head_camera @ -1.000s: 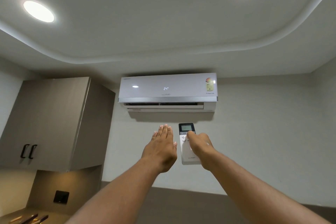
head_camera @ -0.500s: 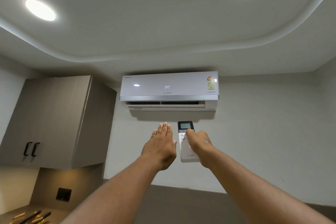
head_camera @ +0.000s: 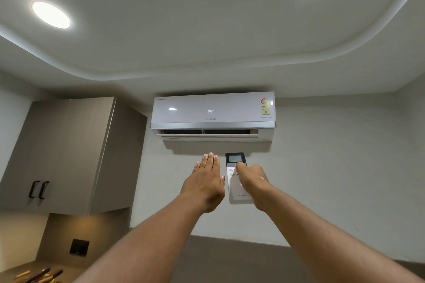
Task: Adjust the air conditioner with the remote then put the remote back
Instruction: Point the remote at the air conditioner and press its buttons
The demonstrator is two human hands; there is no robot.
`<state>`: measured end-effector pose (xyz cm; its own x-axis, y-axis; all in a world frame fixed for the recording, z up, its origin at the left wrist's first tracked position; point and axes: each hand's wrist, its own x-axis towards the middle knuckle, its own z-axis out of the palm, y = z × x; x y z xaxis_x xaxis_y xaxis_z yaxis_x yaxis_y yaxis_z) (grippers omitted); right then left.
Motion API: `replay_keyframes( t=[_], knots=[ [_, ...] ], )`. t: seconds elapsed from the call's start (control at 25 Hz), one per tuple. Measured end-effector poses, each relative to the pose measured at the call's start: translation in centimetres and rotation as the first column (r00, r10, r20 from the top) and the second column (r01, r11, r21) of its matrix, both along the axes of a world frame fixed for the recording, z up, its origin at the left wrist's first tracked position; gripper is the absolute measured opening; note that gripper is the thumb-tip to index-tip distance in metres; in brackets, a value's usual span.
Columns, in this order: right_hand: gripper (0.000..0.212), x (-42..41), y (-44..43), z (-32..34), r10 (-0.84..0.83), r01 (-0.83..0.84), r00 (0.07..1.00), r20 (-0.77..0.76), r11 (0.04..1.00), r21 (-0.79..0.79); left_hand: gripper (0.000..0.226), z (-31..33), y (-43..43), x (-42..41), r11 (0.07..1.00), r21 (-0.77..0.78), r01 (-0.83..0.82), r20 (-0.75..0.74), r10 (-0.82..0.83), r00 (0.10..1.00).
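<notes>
A white air conditioner (head_camera: 213, 112) hangs high on the wall, its display reading 24 and its bottom flap open. Just below it my right hand (head_camera: 251, 179) holds up a white remote (head_camera: 235, 187) with a small dark-framed screen at its top, thumb resting on the buttons under the screen. My left hand (head_camera: 205, 181) is raised beside the remote on its left, flat, fingers together and pointing up at the unit, holding nothing.
A grey wall cabinet (head_camera: 69, 154) with two black handles hangs at the left. Below it is a dark wall plate (head_camera: 79, 247) and a counter corner with several wooden utensils (head_camera: 38, 274). Two round ceiling lights (head_camera: 51, 15) are lit.
Both hands with the remote stay in nearly the same place under the unit. The thumb has crept slightly up the remote. The display still reads 24.
</notes>
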<state>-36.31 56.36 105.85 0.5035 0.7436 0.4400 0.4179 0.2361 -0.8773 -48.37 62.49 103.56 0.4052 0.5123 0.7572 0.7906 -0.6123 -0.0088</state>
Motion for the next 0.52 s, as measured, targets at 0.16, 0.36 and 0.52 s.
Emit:
replay_keyframes(
  t=[0.16,0.36,0.52],
  knots=[
    [0.019,0.6,-0.3,-0.1,0.001,-0.001,1.000,-0.006,1.000,-0.005,0.061,-0.1,-0.3,0.4,1.000,-0.005,0.004,-0.005,-0.004,1.000],
    [0.018,0.8,-0.5,0.0,0.018,-0.018,1.000,-0.002,1.000,-0.004,0.061,-0.3,-0.6,0.9,1.000,-0.012,-0.001,-0.018,0.001,1.000],
    [0.017,1.1,-0.6,0.1,0.014,-0.014,1.000,0.003,1.000,-0.005,0.061,-0.1,-0.8,1.3,1.000,-0.010,-0.001,-0.022,0.001,1.000]
  ],
)
